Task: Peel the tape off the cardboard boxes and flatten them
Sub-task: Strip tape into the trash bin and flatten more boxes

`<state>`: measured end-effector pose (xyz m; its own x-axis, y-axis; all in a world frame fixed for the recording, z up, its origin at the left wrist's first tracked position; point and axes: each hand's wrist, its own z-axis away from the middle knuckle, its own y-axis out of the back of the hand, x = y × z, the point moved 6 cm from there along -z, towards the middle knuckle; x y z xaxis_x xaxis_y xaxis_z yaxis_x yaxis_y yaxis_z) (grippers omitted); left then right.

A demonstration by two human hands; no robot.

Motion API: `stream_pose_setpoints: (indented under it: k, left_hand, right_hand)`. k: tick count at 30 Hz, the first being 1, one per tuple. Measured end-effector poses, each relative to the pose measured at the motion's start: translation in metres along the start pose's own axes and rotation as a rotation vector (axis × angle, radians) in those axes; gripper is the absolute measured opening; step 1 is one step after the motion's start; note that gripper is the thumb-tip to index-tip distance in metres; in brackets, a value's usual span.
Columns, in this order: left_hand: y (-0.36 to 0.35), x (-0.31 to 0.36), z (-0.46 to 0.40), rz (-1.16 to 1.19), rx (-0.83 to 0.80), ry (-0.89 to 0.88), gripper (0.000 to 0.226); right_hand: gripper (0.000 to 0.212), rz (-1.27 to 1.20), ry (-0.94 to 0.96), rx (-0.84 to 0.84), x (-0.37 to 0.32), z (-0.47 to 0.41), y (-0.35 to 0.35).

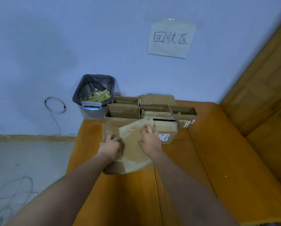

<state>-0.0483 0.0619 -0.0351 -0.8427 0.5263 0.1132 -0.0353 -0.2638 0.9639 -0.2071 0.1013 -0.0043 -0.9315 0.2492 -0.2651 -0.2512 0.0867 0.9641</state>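
Note:
A flattened cardboard box [131, 149] lies on the orange sofa seat [193, 168], on top of another flat piece of cardboard [111, 128]. My left hand [111, 146] rests on its left edge with the fingers bent over the cardboard. My right hand [150, 138] lies on its upper right part, fingers spread and pressing down. Behind them stand several open cardboard boxes [123, 110], and a shut box with a white label [166, 133] sits just right of my right hand.
A clear bin lined with a black bag [94, 97] holds yellowish tape scraps at the sofa's far left corner. A paper sign [170, 39] hangs on the blue wall. Cables [55, 106] lie along the wall and on the floor at left. The sofa back [259, 95] rises at right.

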Motion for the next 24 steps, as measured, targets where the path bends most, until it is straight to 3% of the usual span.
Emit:
stream_pose_setpoints:
  k: [5,11,15,19,24]
  left_hand:
    - [0.025,0.0,0.001,0.083,0.068,0.003,0.034]
    - [0.056,-0.028,-0.002,0.219,0.169,-0.169,0.038]
    - [0.072,-0.032,-0.002,0.407,0.296,-0.217,0.028]
    - [0.085,-0.028,0.0,0.589,0.402,-0.231,0.024]
    - [0.099,-0.017,-0.02,0.569,0.44,-0.175,0.033]
  right_hand:
    - [0.044,0.062,0.013,0.029,-0.03,-0.013,0.036]
    - [0.046,-0.122,-0.114,0.017,0.01,-0.008,0.054]
    - [0.05,-0.166,-0.211,0.038,0.025,-0.007,0.058]
    - [0.05,-0.145,-0.233,0.103,0.034,-0.011,0.068]
    - [0.048,-0.192,-0.179,0.143,0.049,-0.019,0.078]
